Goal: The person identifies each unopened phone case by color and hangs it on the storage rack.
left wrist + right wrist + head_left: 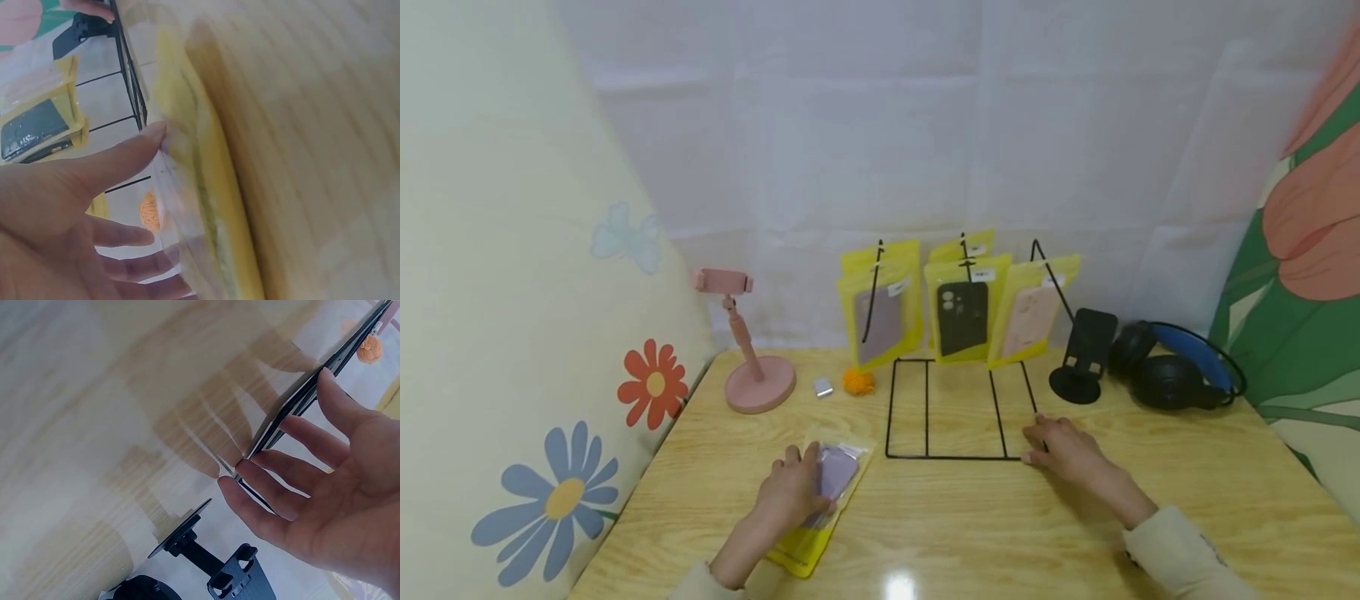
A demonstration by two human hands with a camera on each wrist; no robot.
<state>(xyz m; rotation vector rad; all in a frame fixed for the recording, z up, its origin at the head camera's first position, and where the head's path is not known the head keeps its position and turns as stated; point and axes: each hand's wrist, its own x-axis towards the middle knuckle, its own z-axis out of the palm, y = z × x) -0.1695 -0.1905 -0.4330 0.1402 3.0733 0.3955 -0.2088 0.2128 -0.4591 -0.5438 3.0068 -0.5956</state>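
Observation:
My left hand (790,492) lies over a flat yellow packet (805,554) with a clear front and a lilac phone case inside. In the left wrist view the thumb rests at the packet's clear face (178,181), with the other fingers spread loosely along it. My right hand (1067,450) holds the near right corner of a black wire display rack (947,457), thumb and fingertips on its bars. Similar packets hang from the rack's prongs: a lilac case (878,321) at left, a black case (962,321) in the middle, a pink case (1030,321) at right.
A pink phone stand (760,387) stands at the back left, beside a small silver-white piece (823,387) and an orange bundle (857,382). Right of the rack are a black phone stand (1086,354) and black headphones (1172,379). A white cloth (865,150) hangs behind the table.

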